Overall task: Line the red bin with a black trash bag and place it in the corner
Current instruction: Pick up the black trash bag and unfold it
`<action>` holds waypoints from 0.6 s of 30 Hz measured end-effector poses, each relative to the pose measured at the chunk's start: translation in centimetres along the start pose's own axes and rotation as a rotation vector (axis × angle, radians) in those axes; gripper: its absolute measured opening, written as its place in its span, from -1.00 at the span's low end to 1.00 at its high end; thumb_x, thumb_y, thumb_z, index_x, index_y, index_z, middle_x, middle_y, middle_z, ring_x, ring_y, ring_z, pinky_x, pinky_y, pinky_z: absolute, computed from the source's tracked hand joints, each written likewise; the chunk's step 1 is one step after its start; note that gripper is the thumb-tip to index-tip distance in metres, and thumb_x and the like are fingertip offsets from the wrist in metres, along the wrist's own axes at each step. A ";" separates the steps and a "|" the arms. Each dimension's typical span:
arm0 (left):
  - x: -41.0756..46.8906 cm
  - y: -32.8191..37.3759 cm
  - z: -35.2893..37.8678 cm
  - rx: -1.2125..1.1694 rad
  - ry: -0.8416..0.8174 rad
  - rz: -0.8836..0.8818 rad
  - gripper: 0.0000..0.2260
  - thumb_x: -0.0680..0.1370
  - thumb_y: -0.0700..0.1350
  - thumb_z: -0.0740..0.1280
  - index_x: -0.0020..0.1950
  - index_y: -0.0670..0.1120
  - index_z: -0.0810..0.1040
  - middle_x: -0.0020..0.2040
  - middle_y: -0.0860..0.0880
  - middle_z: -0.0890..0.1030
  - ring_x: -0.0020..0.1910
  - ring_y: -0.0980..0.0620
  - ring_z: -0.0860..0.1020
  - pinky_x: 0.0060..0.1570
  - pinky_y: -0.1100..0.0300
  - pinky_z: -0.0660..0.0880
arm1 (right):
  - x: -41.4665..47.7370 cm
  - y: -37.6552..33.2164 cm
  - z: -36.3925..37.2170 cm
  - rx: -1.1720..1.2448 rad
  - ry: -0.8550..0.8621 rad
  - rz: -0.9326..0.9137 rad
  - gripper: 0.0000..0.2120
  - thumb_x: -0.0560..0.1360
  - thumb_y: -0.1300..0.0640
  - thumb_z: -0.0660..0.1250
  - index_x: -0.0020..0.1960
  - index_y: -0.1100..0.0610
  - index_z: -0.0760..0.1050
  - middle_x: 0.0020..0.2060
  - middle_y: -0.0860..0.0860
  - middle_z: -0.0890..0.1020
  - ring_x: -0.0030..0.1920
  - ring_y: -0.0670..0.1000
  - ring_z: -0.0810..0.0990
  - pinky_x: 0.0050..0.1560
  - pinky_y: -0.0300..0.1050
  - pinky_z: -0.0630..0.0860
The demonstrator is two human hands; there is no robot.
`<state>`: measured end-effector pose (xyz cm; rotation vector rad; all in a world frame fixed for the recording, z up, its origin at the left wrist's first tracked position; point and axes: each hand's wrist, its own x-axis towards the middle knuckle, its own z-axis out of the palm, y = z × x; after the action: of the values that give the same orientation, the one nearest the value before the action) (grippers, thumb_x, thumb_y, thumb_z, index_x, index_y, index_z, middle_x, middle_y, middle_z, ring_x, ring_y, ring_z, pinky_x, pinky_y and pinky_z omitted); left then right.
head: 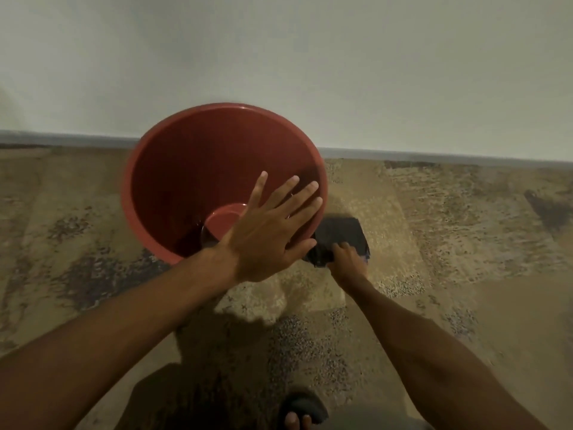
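Observation:
The red bin [186,156] stands upright on the floor against the wall, its round mouth facing me and nothing inside it. My left hand [273,231] hovers flat above its near right rim, fingers spread and holding nothing. A folded black trash bag [341,234] lies on the floor just right of the bin. My right hand [347,262] reaches down onto the bag's near edge, fingers curled on it; whether it lifts the bag I cannot tell.
A pale wall [310,57] with a grey skirting strip [434,155] runs across the back. The floor [465,228] is mottled beige stone. My foot in a dark sandal [302,411] shows at the bottom edge.

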<state>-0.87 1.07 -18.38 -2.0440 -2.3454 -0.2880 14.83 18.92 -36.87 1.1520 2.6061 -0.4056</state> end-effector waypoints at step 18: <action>0.0 -0.4 0.5 -0.023 0.091 0.000 -0.45 0.55 0.24 0.04 0.49 0.04 0.24 0.54 -0.06 0.24 0.52 -0.09 0.17 0.44 -0.31 -0.12 | 0.0 -0.4 -0.4 -0.071 0.119 -0.196 -0.77 0.55 0.19 0.18 0.16 0.11 0.52 0.06 0.09 0.54 0.11 0.14 0.49 -0.02 0.06 0.52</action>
<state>-1.17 1.09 -18.88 -1.9954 -2.2994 -0.4012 14.47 18.78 -36.44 0.9281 2.8234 -0.2884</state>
